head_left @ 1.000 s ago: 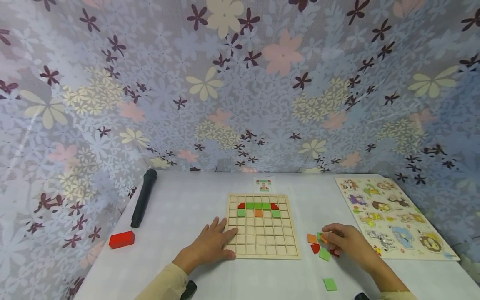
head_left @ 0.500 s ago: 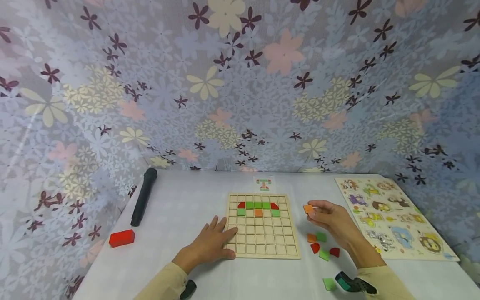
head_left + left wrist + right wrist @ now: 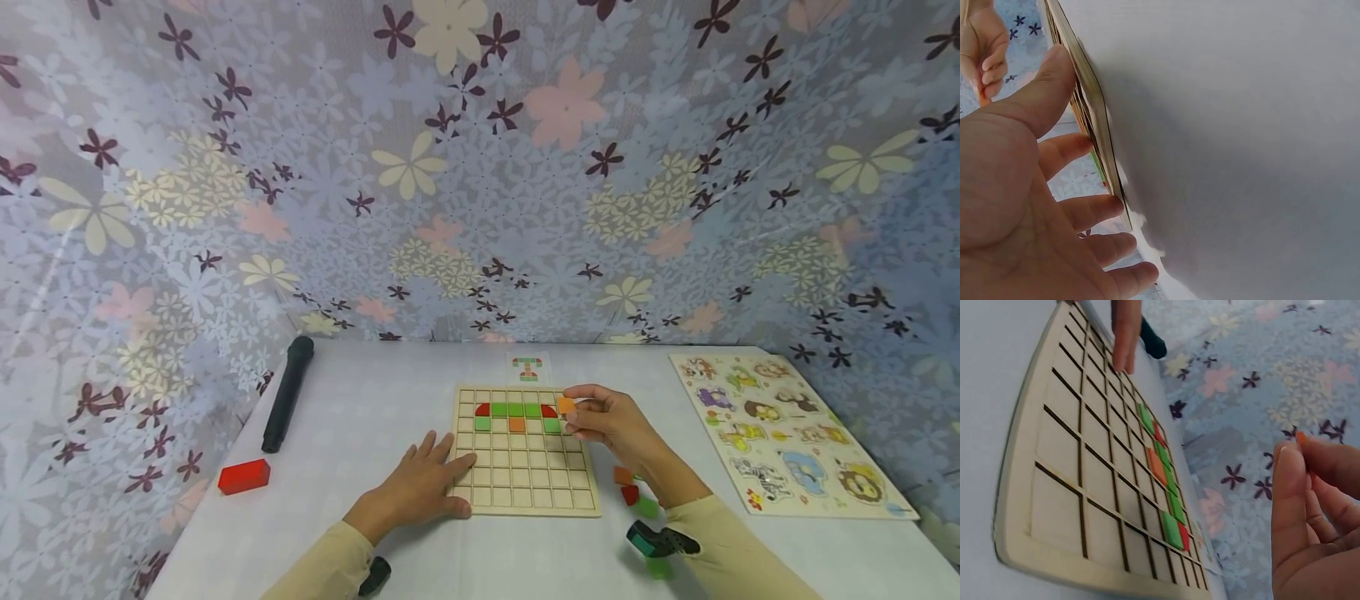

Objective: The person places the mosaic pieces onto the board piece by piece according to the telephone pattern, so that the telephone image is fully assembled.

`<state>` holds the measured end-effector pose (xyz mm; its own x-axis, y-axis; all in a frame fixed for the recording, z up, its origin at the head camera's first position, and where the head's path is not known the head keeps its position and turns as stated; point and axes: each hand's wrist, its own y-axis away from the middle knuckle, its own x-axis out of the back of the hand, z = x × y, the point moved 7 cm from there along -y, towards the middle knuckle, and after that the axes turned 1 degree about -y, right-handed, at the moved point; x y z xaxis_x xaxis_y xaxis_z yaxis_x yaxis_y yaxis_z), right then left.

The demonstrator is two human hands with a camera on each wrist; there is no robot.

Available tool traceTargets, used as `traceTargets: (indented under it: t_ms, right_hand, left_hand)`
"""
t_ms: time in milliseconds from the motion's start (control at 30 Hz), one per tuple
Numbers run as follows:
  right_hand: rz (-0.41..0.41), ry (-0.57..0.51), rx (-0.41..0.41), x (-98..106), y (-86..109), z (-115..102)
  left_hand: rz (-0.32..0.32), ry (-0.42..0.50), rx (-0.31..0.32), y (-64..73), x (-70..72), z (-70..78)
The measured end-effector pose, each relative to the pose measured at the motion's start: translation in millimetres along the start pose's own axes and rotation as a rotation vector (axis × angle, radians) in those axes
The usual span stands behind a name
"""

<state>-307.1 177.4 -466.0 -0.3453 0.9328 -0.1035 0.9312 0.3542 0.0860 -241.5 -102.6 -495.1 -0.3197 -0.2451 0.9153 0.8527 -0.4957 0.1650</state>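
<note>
My right hand (image 3: pixel 611 421) pinches an orange square tile (image 3: pixel 566 406) between thumb and fingers, over the right side of the wooden grid board (image 3: pixel 525 498). In the right wrist view the orange tile (image 3: pixel 1301 439) shows only as a sliver at the fingertips. Spread at the board's left edge, my left hand (image 3: pixel 423 487) rests with its fingers extended and holds nothing; in the left wrist view its fingertips lie along the board's rim (image 3: pixel 1094 94). Toward the board's far side sit green tiles (image 3: pixel 516 410), red quarter-round tiles (image 3: pixel 483 410) and one orange square (image 3: pixel 517 425).
A small pattern card (image 3: pixel 528 367) lies behind the board. Loose tiles (image 3: pixel 647 506) are to its right, partly hidden by the right arm. An animal puzzle board (image 3: pixel 795 442) lies at the right; a dark green baton-like object (image 3: pixel 287 396) and red block (image 3: pixel 243 477) are left.
My right hand has lifted an orange tile from the loose pile and carried it left and away from me, over the board. The left hand has stayed in place.
</note>
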Motion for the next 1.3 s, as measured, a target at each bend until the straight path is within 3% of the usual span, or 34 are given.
traceTargets:
  t_ms: [233,500,733,833,1033,1300]
  right_hand:
    - [-0.013,0.061,-0.04,-13.8,-14.2,13.9]
    - [0.026,0.151,-0.083,-28.4,-24.5,31.0]
    - [-0.008,0.242,-0.054,-45.6,-25.0,36.8]
    - [0.001,0.342,-0.041,-49.0,-26.7,40.5]
    - [0.055,0.65,0.017,-53.7,-30.4,42.6]
    - [0.079,0.759,0.02,-61.9,-34.2,44.0]
  left_hand:
    - [0.0,-0.014,-0.002,-2.8,-3.1,-1.7]
    - [0.009,-0.018,-0.009,-2.0,-4.2,-1.2]
    - [-0.001,-0.003,-0.006,-0.6,-4.6,-0.5]
    - [0.003,-0.004,-0.004,-0.6,-5.2,-1.5]
    - [0.013,-0.012,-0.003,-1.2,-6.4,-5.1]
    - [0.013,-0.006,-0.008,-2.3,-6.7,-5.8]
